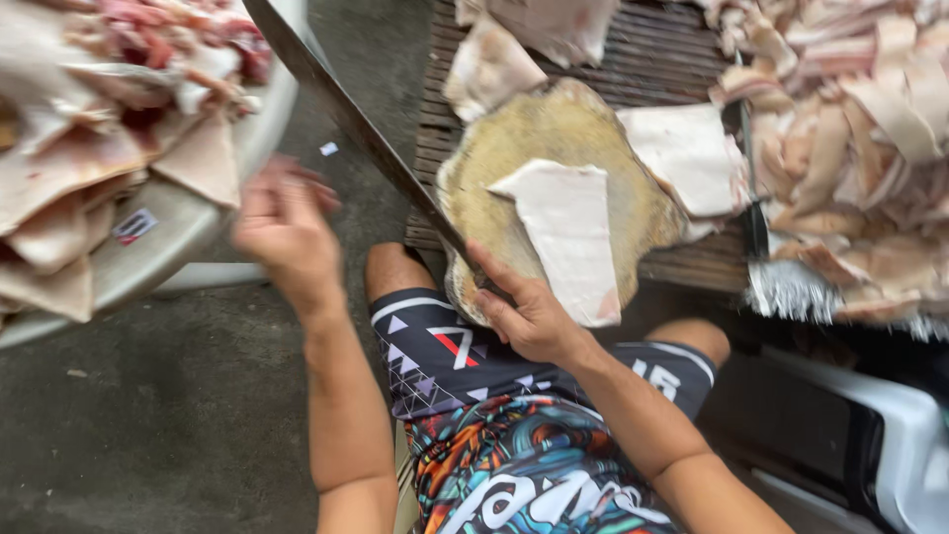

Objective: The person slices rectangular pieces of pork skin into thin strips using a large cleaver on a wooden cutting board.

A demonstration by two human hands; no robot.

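While gripping a long knife (pixel 346 114) in right hand (pixel 529 311), left hand (pixel 287 232) blurred, grip unclear; round chopping block (pixel 514 148) on slatted table (pixel 672 59), grey concrete floor (pixel 148 415)

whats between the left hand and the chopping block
The long knife blade, running diagonally between the left hand and the block, over bare concrete floor, in the head view.

A dark slatted counter (pixel 682 59) carries a round wooden chopping block (pixel 554 138), pale meat slabs (pixel 682 153) and a heap of cut pieces (pixel 860 129).
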